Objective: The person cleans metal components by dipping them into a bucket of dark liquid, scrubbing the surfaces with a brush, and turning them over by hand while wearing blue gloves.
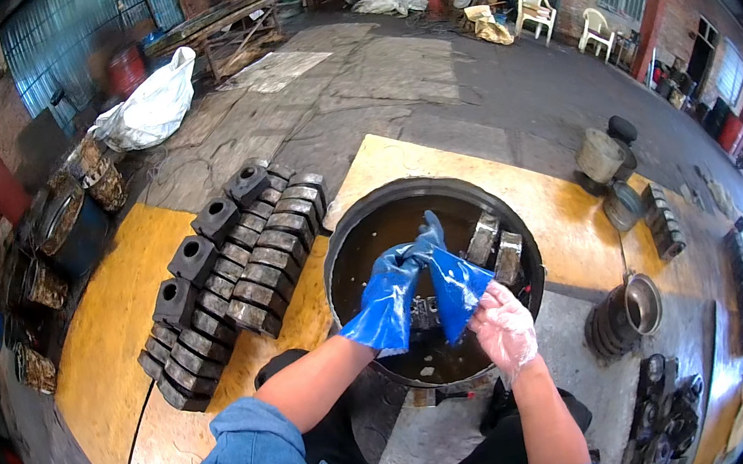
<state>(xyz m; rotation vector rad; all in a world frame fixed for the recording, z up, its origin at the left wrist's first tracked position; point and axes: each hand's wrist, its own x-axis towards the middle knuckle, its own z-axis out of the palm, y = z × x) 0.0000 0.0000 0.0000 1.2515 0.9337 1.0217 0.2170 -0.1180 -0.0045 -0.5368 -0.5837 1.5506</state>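
My left hand wears a long blue rubber glove, wet and shiny, and its fingers are closed on a second blue rubber glove. The second glove hangs with its wide cuff toward me. My right hand, in a thin clear plastic glove, pinches the edge of that cuff. Both hands are above a round black tub of brown liquid. Two metal blocks rest at the tub's right side, and more metal partly shows below the gloves.
Rows of dark metal blocks stand left of the tub on yellow boards, some with round holes. To the right are a metal pot, a grey bucket and more metal parts. A white sack lies farther left.
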